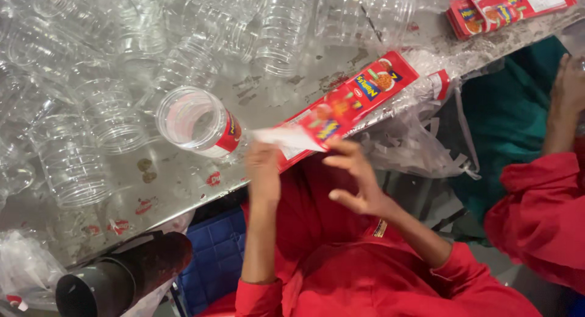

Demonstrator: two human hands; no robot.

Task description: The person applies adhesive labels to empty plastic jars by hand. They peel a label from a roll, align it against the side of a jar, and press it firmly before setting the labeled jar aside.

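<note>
Your left hand [263, 165] pinches the white end of a label strip [286, 138], fingers closed on it; your right hand [356, 180] touches the red label stack [350, 101] with fingers spread. Just left lies a clear jar [198, 122], on its side, apparently empty, already banded red. More clear jars [109, 116] crowd the metal table [183, 183]. A co-worker's sleeve [542, 213] is well right.
</note>
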